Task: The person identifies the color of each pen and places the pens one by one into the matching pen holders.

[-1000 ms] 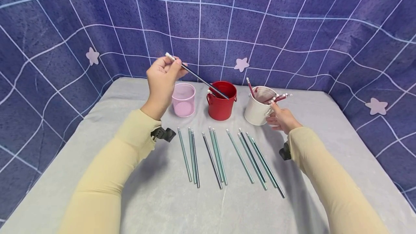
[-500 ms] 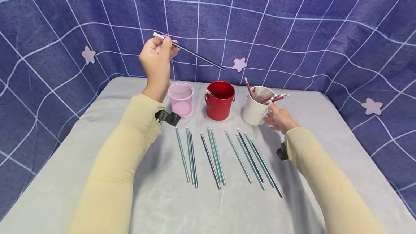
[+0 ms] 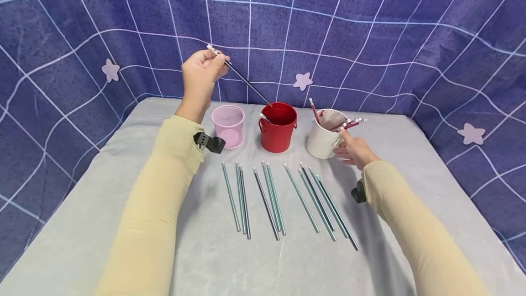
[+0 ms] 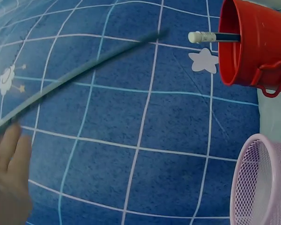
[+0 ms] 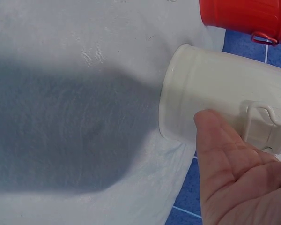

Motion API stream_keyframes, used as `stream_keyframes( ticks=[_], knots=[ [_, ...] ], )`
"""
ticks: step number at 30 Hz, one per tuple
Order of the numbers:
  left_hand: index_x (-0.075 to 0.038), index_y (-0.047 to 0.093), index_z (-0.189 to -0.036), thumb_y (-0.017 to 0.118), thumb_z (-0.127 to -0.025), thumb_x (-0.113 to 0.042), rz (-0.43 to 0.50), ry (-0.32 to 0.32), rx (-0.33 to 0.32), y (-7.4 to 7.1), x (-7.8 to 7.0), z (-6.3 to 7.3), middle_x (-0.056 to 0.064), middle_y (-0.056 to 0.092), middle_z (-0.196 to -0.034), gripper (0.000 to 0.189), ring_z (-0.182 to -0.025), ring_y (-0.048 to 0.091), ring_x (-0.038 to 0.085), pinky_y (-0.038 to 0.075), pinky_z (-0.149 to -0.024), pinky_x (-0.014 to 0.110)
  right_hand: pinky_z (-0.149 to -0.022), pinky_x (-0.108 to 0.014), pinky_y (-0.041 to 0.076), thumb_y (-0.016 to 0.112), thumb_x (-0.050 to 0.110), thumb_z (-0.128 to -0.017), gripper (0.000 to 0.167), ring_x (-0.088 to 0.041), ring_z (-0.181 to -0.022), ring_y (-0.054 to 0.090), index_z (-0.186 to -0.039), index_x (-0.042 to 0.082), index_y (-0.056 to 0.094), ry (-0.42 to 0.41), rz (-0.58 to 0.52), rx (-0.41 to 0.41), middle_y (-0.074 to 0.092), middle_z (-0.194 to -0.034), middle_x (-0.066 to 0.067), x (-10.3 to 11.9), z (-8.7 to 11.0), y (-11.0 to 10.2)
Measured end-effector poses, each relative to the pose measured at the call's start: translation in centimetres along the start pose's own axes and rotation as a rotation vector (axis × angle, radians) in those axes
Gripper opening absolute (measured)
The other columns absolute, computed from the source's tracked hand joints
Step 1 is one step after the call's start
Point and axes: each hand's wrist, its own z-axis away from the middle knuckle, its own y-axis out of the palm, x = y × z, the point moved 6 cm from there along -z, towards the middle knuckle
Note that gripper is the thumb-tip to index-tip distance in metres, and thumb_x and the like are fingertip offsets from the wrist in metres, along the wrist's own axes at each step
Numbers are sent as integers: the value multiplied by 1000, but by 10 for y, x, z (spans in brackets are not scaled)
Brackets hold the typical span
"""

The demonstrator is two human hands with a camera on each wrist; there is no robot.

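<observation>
The left hand (image 3: 199, 74) is raised above the far side of the table, its thumb and fingers pinching a dark pencil (image 3: 246, 81) close to the white eraser end. The pencil slants down to the right, its lower end meeting the back rim of the red bucket (image 3: 276, 138) in the head view; the left wrist view, where it is blurred, shows it clear of the bucket's mouth. Another pencil (image 4: 216, 36) stands in the red bucket, leaning on the rim with its eraser sticking out. To the left of the bucket is the pink cup (image 3: 228, 128), below the left hand and near its forearm. The right hand (image 3: 356, 150) is at the side of the white bucket (image 3: 319, 143), one straight finger against the wall beside the handle (image 5: 249, 122) and the thumb up by the rim; I cannot tell whether it grips. Maroon pencils (image 3: 315, 112) lean in the white bucket, one to the left, the others to the right. On the grey table (image 3: 279, 271), nearer the person, lie three on the left (image 3: 231, 195), three in the middle (image 3: 265, 202) and five on the right (image 3: 300, 198), teal and dark pencils with their eraser ends towards the buckets. Behind hangs a blue curtain (image 3: 361, 40) with pale lines and stars.
</observation>
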Motion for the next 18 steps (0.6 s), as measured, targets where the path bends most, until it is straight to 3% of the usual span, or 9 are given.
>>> stream_keyframes(
  ticks=[4, 11, 15, 18],
  knots=[
    [-3, 57, -85, 58, -91, 5, -44, -29, 91, 4, 8, -2, -3, 67, -71, 11, -61, 63, 6, 55, -65, 17, -107, -51, 35, 19, 49, -101, 81, -44, -131, 37, -137, -23, 23, 3, -16, 4, 36, -137, -38, 0, 1, -1],
    [-1, 55, -91, 56, -91, 9, -86, -72, 115, 10, 21, -3, -1, 65, -78, 10, -78, 65, 9, 56, -76, 22, -107, -52, 35, 19, 50, -101, 82, -44, -131, 37, -137, -23, 24, 0, -19, 8, 36, -137, -38, -1, -1, -1],
    [-2, 54, -89, 57, -90, 10, -177, -78, 126, 14, 34, 1, 20, 69, -95, 13, -82, 64, 6, 55, -81, 25, -106, -51, 36, 19, 50, -102, 80, -44, -130, 38, -136, -22, 25, 7, -21, -3, 37, -136, -38, -1, -2, -2],
    [-1, 54, -89, 58, -89, 10, -259, -76, 153, 17, 45, 5, 33, 62, -111, 12, -82, 63, 2, 54, -78, 21, -106, -51, 36, 19, 49, -102, 80, -43, -130, 38, -136, -22, 27, 9, -16, -10, 37, -136, -38, -2, -2, -3]
  ],
)
